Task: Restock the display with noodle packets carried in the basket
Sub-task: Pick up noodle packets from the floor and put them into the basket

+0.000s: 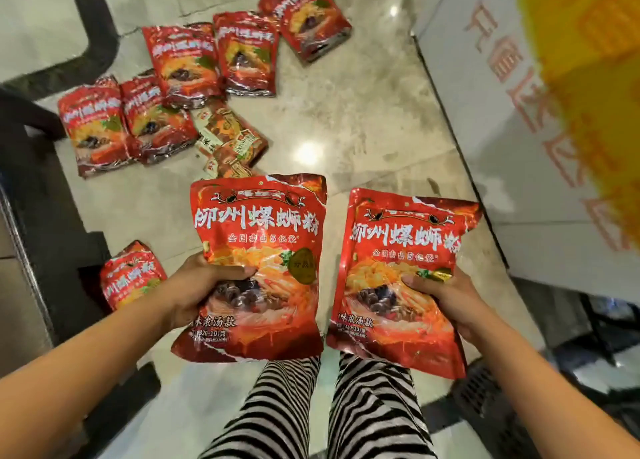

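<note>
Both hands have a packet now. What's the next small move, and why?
Probably carry the right packet toward the white stand beside it, if that is the display, and place it. The left hand grips the left packet and the right hand the other, so neither can gather the loose packets on the floor until one is freed.

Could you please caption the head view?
Left hand holds one noodle packet, right hand another, above scattered floor packets.

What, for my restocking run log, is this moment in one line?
left hand: grips left packet | right hand: grips right packet | floor packets: scattered ahead | display: not identifiable
</note>
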Motion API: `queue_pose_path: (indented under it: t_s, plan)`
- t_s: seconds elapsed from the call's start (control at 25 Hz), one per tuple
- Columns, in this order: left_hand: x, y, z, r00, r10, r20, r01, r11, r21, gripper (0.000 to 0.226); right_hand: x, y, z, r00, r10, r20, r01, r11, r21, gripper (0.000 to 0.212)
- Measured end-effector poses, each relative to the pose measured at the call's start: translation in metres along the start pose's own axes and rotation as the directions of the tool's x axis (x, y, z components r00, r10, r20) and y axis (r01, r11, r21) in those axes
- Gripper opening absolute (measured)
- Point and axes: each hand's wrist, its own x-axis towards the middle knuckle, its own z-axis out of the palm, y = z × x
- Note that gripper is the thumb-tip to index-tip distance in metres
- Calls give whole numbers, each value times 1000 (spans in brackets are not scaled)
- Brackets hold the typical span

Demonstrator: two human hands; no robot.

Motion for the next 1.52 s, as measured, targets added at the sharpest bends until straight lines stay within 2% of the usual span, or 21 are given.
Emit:
queue_pose_path:
  t_s: [0.16, 0.36, 0.44, 0.6, 0.72, 0.8, 0.92, 1.04, 1.16, 1.24, 1.32, 1.4, 1.44, 1.48, 1.52]
  plan:
    - [-21, -19, 31, 999, -41, 2, 40, 987, 159, 50, -73, 75, -29, 993, 48, -112, -25, 979, 201, 74]
    - [-36, -66, 122, 985, -125, 120, 70, 920, 386, 48, -155, 174, -92, 974, 117, -192, -29, 913, 407, 53]
    - [-40, -85, 160, 978, -137, 156, 51, 888, 458, 57, -174, 211, -115, 955, 139, -262, -7, 893, 450, 57]
    - [-58, -146, 259, 952, -183, 244, 4, 807, 591, 101, -221, 302, -175, 940, 118, -321, 90, 821, 564, 75]
    - [-74, -202, 336, 928, -223, 300, -39, 741, 670, 96, -266, 369, -224, 912, 174, -371, 114, 762, 637, 69]
    - [-86, -242, 386, 903, -272, 333, -50, 702, 710, 90, -297, 413, -258, 902, 214, -375, 105, 734, 671, 80]
    - [-101, -305, 463, 864, -334, 376, -59, 674, 736, 89, -333, 472, -315, 872, 252, -420, 133, 704, 698, 92]
    - [-101, -357, 529, 862, -313, 400, -118, 642, 757, 96, -338, 512, -370, 852, 240, -464, 160, 725, 669, 84]
    - [-84, -385, 584, 869, -281, 407, -152, 632, 760, 62, -314, 531, -427, 861, 203, -466, 120, 809, 575, 71]
    - [-58, -395, 611, 884, -247, 397, -184, 596, 781, 54, -289, 539, -460, 849, 196, -491, 71, 878, 473, 70]
    - [-27, -402, 627, 902, -212, 377, -220, 525, 822, 69, -262, 544, -480, 797, 228, -559, 10, 921, 391, 79]
    - [-12, -412, 639, 949, -107, 295, -230, 406, 884, 107, -236, 545, -481, 661, 319, -679, -169, 945, 280, 101]
    - [-10, -419, 642, 973, 10, 232, -223, 319, 921, 124, -226, 543, -474, 579, 346, -738, -296, 933, 206, 111]
    - [-12, -426, 645, 964, 182, 193, -225, 173, 959, 130, -217, 540, -465, 510, 334, -793, -378, 915, 142, 116]
    - [-19, -433, 649, 901, 358, 245, -261, -4, 965, 125, -209, 537, -455, 466, 299, -833, -411, 907, 96, 117]
